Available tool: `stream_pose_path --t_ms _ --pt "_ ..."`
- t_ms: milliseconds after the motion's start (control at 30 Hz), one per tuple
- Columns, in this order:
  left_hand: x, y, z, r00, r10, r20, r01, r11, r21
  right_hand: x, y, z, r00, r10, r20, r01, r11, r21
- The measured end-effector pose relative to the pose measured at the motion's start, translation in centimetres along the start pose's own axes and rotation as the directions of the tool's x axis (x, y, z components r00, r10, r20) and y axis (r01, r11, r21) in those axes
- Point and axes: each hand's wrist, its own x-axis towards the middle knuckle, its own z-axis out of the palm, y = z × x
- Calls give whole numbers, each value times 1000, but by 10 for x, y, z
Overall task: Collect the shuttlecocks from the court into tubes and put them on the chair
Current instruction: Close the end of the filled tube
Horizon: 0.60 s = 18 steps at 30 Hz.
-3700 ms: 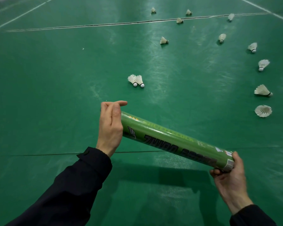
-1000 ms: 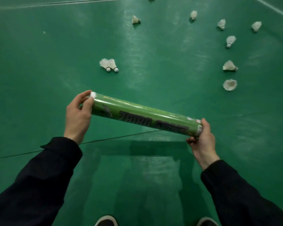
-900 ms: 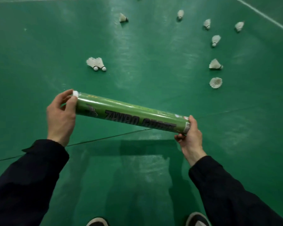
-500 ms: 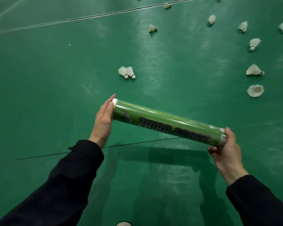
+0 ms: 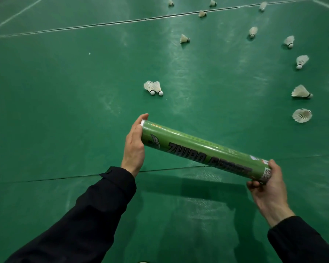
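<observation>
I hold a long green shuttlecock tube [image 5: 203, 150] crosswise above the green court floor, its left end higher than its right. My left hand [image 5: 134, 147] lies flat against the white cap at the tube's left end. My right hand [image 5: 268, 188] grips the lower right end, by the barcode label. Two white shuttlecocks [image 5: 153, 87] lie side by side on the floor beyond the tube. Several more lie scattered at the right, the nearest a shuttlecock [image 5: 302, 115] with its feathers facing me and another [image 5: 301, 92] on its side.
Further shuttlecocks [image 5: 184, 38] dot the far court near a dark seam [image 5: 122, 21] and white boundary lines [image 5: 15, 15]. A floor-mat seam [image 5: 65, 178] runs under my arms. No chair is in view.
The view has swung back right and tilted up since a second ago, so more far shuttlecocks show. My left hand went from pinching the tube's end to pressing flat on the cap.
</observation>
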Motion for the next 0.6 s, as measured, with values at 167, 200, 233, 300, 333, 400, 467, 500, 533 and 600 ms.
stream_pose_path --t_ms 167,200,233,300,333,400,467,500,533,600 --pt "-11 2 3 999 51 7 -51 998 28 -1 2 -5 999 16 50 -16 1000 -12" --pt "-11 5 4 997 76 11 -76 996 44 -1 3 -6 999 6 49 -6 1000 -9" --pt "-11 7 5 995 96 15 -97 994 58 -1 4 -8 999 -5 51 5 1000 -4" --pt "-8 8 5 993 115 37 -117 991 62 -1 7 -9 999 -19 49 19 1000 1" --pt "-8 7 4 992 112 52 -116 991 69 -1 6 -9 999 -26 47 26 1000 2" --pt "-12 0 3 994 88 57 -94 990 109 -1 1 -7 996 -66 51 67 998 -8" --pt "-21 -11 1 998 60 22 -62 993 102 0 -3 -4 988 -144 48 148 985 -86" --pt "-26 -13 0 998 57 4 -57 995 81 1 -3 -3 979 -200 32 202 968 -148" --pt "-27 -15 0 998 58 -14 -57 997 52 1 -4 1 965 -261 8 256 941 -219" --pt "-25 -12 -1 997 40 -60 -41 999 -18 1 -4 9 920 -391 -29 355 861 -365"
